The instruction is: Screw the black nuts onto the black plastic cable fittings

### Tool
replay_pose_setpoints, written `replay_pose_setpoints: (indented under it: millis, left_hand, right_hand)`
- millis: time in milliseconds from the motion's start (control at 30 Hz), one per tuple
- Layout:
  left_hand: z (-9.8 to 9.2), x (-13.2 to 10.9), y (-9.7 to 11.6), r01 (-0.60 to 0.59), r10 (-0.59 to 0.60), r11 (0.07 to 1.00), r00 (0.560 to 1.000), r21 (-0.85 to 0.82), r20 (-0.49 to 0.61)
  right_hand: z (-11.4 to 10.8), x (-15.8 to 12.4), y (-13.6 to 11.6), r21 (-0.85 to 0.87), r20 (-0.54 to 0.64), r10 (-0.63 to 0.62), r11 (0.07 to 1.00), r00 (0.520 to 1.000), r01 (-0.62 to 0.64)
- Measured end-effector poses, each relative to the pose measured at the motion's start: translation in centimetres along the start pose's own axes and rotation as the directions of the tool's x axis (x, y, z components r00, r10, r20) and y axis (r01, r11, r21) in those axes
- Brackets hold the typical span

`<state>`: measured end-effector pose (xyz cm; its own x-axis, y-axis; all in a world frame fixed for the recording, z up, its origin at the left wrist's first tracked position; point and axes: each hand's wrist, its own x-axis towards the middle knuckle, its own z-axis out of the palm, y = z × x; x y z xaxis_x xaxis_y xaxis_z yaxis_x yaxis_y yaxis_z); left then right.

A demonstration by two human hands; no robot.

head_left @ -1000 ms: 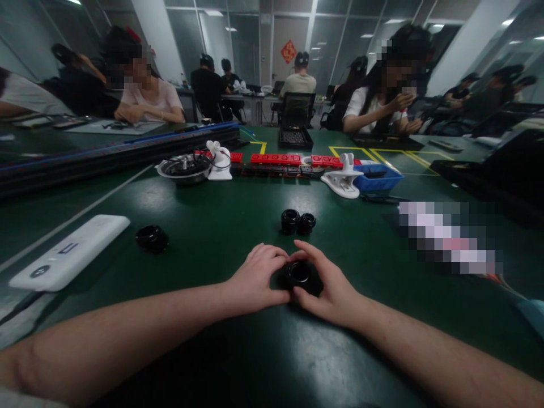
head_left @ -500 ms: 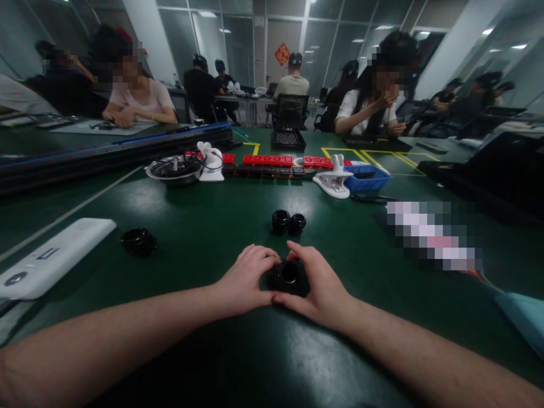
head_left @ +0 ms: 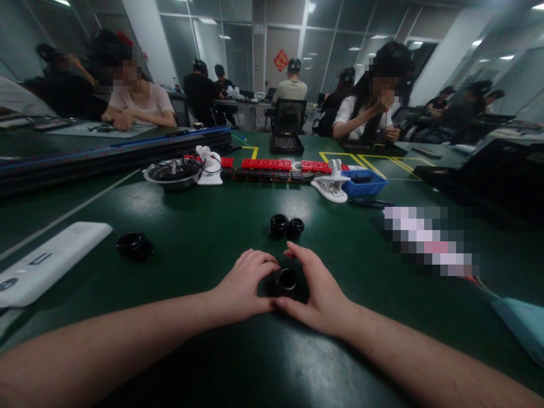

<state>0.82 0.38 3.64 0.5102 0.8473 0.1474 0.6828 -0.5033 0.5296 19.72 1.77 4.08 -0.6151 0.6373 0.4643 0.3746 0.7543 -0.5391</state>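
A short black cylindrical part with a round opening (head_left: 286,281) stands on the green table between my hands. My left hand (head_left: 242,282) curls around its left side, fingertips at the upper edge and thumb at the front near the base. My right hand (head_left: 319,286) arches around the other side. Its index finger is raised apart from the part, and its thumb points in front, meeting the left thumb. Two similar black parts (head_left: 279,225) sit side by side just beyond my hands. Another black ring-shaped piece (head_left: 135,246) lies to the left.
A white flat device (head_left: 63,258) lies at left, and a teal object (head_left: 521,323) at right. Farther back are a metal bowl (head_left: 174,180), white clip stands (head_left: 332,184), a red-topped strip (head_left: 266,164) and a blue bin (head_left: 366,184). People sit across the table.
The view has shifted slightly, so things appear a little lower and farther left. My hands keep nearly the same pose around the black part.
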Motion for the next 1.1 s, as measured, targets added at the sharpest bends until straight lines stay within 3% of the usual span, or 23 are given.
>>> replay_pose_setpoints:
  millis: [133, 367, 600, 800, 933, 1100]
  left_hand:
    - [-0.05, -0.02, 0.15, -0.001, 0.001, 1.0, 1.0, -0.002, -0.015]
    - [0.12, -0.22, -0.12, -0.023, 0.023, 1.0, 0.999, -0.001, -0.023]
    - [0.05, -0.12, -0.09, -0.012, 0.012, 1.0, 1.0, -0.007, -0.006]
    - [-0.06, -0.04, 0.18, 0.009, -0.009, 1.0, 1.0, 0.011, -0.003]
    - [-0.02, -0.07, -0.01, -0.007, 0.007, 1.0, 1.0, -0.008, 0.0]
    - [0.05, -0.09, -0.16, -0.015, 0.015, 1.0, 1.0, -0.014, -0.004]
  right_hand:
    - [0.31, -0.19, 0.33, 0.032, -0.005, 0.023, 0.999, 1.0, -0.023]
    - [0.02, -0.25, 0.08, 0.078, 0.054, -0.107, 0.992, 0.993, 0.102]
    - [0.25, -0.01, 0.31, 0.043, -0.024, 0.026, 0.999, 0.999, -0.025]
    - [0.35, -0.39, 0.16, 0.13, -0.077, -0.046, 0.99, 0.996, 0.056]
    - [0.15, -0.4, 0.05, 0.091, -0.012, -0.076, 0.993, 0.997, 0.077]
    - [0.13, 0.02, 0.11, 0.001, 0.008, 0.007, 1.0, 1.0, -0.007]
